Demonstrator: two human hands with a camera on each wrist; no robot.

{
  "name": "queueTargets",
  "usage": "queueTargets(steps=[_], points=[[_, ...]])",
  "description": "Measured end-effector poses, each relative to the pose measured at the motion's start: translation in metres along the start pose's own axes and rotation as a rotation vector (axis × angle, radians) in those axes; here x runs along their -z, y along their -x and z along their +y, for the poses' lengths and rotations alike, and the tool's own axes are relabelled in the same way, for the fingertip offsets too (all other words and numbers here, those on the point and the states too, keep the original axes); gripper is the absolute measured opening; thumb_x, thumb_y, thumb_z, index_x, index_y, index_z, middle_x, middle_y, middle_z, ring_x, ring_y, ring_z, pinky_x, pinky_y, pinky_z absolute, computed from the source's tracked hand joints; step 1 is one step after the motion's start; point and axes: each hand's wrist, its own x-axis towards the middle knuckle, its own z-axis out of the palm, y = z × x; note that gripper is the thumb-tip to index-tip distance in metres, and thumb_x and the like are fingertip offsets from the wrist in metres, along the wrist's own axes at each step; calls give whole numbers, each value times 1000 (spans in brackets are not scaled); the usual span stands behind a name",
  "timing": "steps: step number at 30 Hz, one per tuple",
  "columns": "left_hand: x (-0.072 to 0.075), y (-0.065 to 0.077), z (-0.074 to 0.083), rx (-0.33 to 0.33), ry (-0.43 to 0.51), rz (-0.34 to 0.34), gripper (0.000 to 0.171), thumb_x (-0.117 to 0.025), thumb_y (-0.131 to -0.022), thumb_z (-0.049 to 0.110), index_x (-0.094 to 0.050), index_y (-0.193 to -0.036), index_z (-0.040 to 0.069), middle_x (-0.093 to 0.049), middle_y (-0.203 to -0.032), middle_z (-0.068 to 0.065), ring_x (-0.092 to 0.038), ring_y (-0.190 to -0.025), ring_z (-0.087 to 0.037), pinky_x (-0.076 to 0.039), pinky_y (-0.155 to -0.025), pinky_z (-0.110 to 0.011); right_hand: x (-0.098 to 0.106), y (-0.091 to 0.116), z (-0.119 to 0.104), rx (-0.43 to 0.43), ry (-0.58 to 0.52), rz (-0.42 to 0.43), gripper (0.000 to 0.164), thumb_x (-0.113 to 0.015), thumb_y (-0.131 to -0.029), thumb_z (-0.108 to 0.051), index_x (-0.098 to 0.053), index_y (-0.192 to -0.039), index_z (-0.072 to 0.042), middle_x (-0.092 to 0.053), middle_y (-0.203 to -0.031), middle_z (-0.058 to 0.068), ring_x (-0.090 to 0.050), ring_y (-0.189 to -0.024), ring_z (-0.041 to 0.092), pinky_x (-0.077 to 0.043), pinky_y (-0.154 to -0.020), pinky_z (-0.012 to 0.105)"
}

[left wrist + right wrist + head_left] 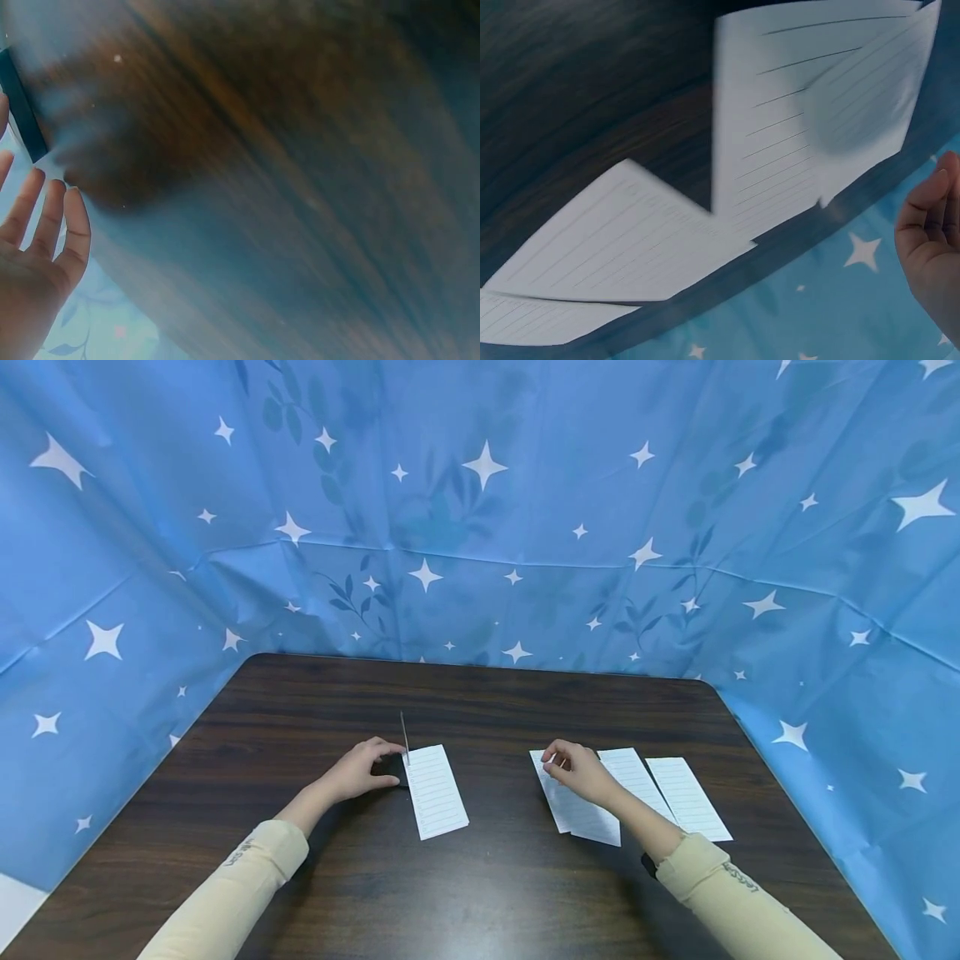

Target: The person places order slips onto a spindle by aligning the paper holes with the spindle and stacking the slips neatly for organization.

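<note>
My left hand (365, 768) is at the left edge of a lined white sheet (437, 793) in the head view. Its thumb and index finger reach either side of a small dark object (392, 767), mostly hidden by the hand. A thin strip (404, 733) stands nearly upright by the sheet's top left corner. In the left wrist view the fingers (51, 217) look extended, close to a dark teal bar (24, 109). My right hand (587, 774), loosely curled with nothing visible in it, is over a lined sheet (553, 797) on the right.
More lined sheets lie to the right, one (688, 797) apart and others (630, 777) overlapping partly under the right forearm. All rest on a dark wood table (480, 885). A blue curtain (480, 527) with white stars hangs behind and beside it.
</note>
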Motion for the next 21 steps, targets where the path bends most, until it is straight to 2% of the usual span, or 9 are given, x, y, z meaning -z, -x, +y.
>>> queueTargets(steps=[5, 12, 17, 21], points=[[-1, -1, -1, -18, -36, -35, 50, -68, -86, 21, -53, -131, 5, -51, -131, -20, -46, -121, -41, -40, -99, -56, 6, 6, 11, 0, 81, 44, 10, -59, -90, -4, -61, -97, 2, -63, -80, 7, -52, -68, 12, -43, -58, 23], [-1, -2, 0, -33, -37, -81, 51, -67, -88, 20, -51, -133, 3, -49, -134, -22, -44, -123, -42, -39, -99, -56, 10, 9, 25, 15, 168, 41, 12, -63, -87, -5, -61, -98, 0, -63, -88, 6, -56, -76, 13, -49, -67, 28], [1, -3, 0, -36, -42, -88, 52, -68, -87, 19, -50, -133, 2, -49, -134, -23, -44, -122, -43, -39, -100, -56, 13, 10, 35, 64, 249, -17, 22, -66, -87, -10, -60, -105, 0, -62, -101, 12, -60, -91, 25, -51, -80, 42], [1, -3, 1, -24, -41, -102, 52, -67, -87, 19, -50, -133, 2, -48, -134, -23, -43, -123, -42, -39, -100, -55, 17, 11, 37, 96, 305, -107, 39, -68, -86, -17, -55, -118, 2, -57, -118, 21, -53, -111, 41, -43, -93, 56]])
